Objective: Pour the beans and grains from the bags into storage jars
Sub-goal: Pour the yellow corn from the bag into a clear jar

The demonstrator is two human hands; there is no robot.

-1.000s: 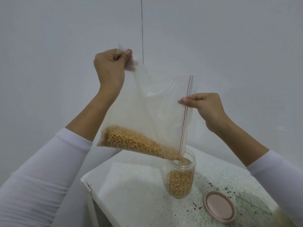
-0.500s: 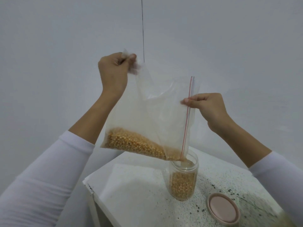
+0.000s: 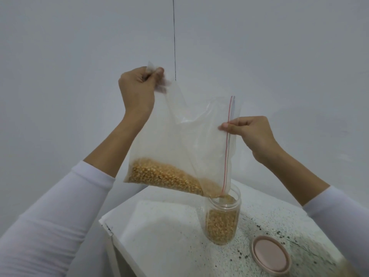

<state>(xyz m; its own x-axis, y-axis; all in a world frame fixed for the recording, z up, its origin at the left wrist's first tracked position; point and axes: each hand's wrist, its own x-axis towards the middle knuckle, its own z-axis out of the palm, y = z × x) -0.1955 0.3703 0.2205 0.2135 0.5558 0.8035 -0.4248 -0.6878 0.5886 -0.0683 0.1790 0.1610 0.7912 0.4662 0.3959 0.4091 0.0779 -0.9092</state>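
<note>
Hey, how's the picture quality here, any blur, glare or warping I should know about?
Head view: soft, even light; the bag shows faint sheen, no harsh glare. The left hand and right hand are fairly sharp. Wide-angle warping stretches the sleeves at the edges, and the bottom right corner past the lid is smeared.

A white speckled table carries a clear jar of yellow grains and, just beside it, a pink lid.

Thin, clear, glossy plastic film for the bag, transparent smooth plastic or glass for the jar, matt pink plastic for the lid, white speckled matt tabletop, soft white cloth sleeves.
</note>
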